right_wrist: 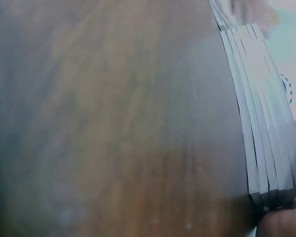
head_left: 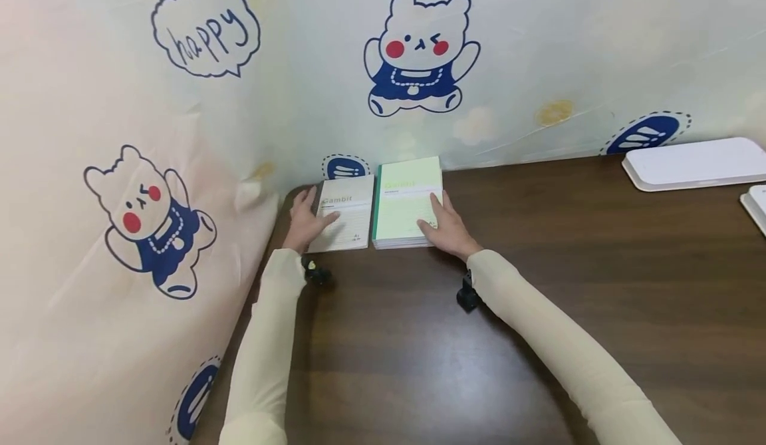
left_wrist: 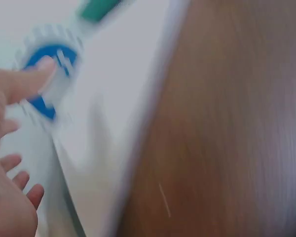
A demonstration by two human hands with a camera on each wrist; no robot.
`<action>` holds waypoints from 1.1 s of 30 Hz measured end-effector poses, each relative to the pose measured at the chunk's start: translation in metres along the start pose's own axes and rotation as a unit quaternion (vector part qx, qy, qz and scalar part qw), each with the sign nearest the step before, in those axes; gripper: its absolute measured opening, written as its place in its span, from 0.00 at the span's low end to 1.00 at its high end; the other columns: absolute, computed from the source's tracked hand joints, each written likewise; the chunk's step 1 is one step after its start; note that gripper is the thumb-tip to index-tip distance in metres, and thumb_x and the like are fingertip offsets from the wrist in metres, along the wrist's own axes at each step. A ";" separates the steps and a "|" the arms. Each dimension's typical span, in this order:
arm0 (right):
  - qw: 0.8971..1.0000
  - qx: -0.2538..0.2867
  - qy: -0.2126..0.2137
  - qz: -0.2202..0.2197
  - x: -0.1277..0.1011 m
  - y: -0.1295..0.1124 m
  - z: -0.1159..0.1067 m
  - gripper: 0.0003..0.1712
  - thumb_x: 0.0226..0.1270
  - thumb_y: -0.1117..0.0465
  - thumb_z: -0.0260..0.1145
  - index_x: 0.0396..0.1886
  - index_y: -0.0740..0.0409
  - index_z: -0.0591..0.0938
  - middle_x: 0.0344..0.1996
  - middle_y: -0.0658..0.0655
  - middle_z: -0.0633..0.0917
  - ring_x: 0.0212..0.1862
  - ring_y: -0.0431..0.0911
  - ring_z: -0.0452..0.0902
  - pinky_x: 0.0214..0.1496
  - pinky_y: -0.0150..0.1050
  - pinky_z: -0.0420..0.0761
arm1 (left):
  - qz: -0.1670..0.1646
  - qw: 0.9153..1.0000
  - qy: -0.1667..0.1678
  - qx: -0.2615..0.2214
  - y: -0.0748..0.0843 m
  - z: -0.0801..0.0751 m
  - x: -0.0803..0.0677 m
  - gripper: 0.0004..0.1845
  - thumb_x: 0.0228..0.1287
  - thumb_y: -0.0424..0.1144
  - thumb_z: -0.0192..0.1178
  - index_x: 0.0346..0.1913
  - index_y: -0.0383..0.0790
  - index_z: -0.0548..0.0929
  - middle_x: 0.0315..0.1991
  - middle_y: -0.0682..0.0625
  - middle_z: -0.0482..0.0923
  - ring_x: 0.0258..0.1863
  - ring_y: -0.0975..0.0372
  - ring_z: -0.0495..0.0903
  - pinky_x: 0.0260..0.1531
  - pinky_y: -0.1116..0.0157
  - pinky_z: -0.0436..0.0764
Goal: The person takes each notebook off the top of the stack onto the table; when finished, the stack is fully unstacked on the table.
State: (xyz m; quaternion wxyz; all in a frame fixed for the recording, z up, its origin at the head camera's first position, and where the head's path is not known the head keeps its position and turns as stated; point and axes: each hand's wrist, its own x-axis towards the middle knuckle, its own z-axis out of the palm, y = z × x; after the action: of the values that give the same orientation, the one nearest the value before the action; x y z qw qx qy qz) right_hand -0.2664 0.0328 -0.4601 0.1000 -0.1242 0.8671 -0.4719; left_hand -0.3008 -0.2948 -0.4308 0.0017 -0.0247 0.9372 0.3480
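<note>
Dark brown wood-grain table (head_left: pixel 538 285), glossy, soft glare near its middle. Back edge butts against a pale printed backdrop (head_left: pixel 568 46); same sheet wraps round the left edge, pinkish there. Print: bear (head_left: pixel 419 56) in blue dress behind the back edge, second bear (head_left: pixel 152 222) on the left sheet, "happy" bubble (head_left: pixel 206 30) top left, blue oval badges. White tray (head_left: pixel 694 163) at the back right corner, another tray (head_left: pixel 757 207) cut off at the right edge.

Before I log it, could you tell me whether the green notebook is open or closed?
Closed: the green notebook shows its printed cover, lying flat atop a stack.
</note>
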 end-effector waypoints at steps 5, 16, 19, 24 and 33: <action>1.000 -0.005 0.004 -0.003 0.001 -0.001 0.001 0.45 0.73 0.49 0.53 0.78 0.58 0.40 0.77 0.64 0.32 0.78 0.62 0.38 0.76 0.58 0.52 | 0.054 0.997 -0.017 -0.056 0.059 0.028 -0.004 0.52 0.57 0.57 0.66 0.78 0.53 0.46 0.79 0.46 0.39 0.78 0.51 0.42 0.75 0.45 0.47; 1.000 -0.014 -0.008 0.000 0.003 0.002 0.005 0.46 0.73 0.47 0.52 0.78 0.58 0.39 0.77 0.66 0.33 0.77 0.64 0.39 0.76 0.60 0.53 | 0.027 0.997 -0.067 -0.002 0.074 0.102 -0.009 0.51 0.60 0.56 0.62 0.78 0.44 0.46 0.78 0.47 0.47 0.77 0.54 0.50 0.74 0.53 0.57; 1.000 -0.017 0.003 -0.006 0.003 0.001 0.004 0.45 0.73 0.48 0.52 0.78 0.60 0.40 0.77 0.67 0.33 0.77 0.64 0.41 0.75 0.59 0.54 | 0.040 0.997 -0.061 -0.017 0.073 0.104 -0.008 0.51 0.59 0.56 0.62 0.78 0.43 0.46 0.78 0.47 0.47 0.77 0.53 0.50 0.74 0.53 0.58; 1.000 -0.013 0.003 -0.001 0.003 -0.001 0.001 0.46 0.73 0.48 0.53 0.78 0.59 0.41 0.77 0.66 0.33 0.77 0.63 0.40 0.76 0.59 0.53 | 0.040 0.997 -0.067 -0.012 0.075 0.102 -0.006 0.51 0.60 0.56 0.62 0.78 0.43 0.45 0.78 0.47 0.47 0.77 0.54 0.49 0.74 0.54 0.56; 1.000 0.010 0.022 0.014 0.004 -0.006 0.002 0.43 0.73 0.54 0.54 0.77 0.61 0.44 0.77 0.67 0.40 0.78 0.59 0.36 0.78 0.57 0.49 | 0.007 0.998 -0.065 -0.020 0.077 0.099 -0.009 0.51 0.58 0.55 0.64 0.78 0.46 0.46 0.78 0.49 0.47 0.77 0.55 0.49 0.75 0.55 0.55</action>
State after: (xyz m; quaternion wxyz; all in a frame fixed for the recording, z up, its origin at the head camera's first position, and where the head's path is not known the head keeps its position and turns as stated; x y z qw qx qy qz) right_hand -0.2689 0.0271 -0.4565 0.0886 -0.1008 0.8658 -0.4820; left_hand -0.2970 -0.1718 -0.4558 0.0599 0.0046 0.9279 0.3680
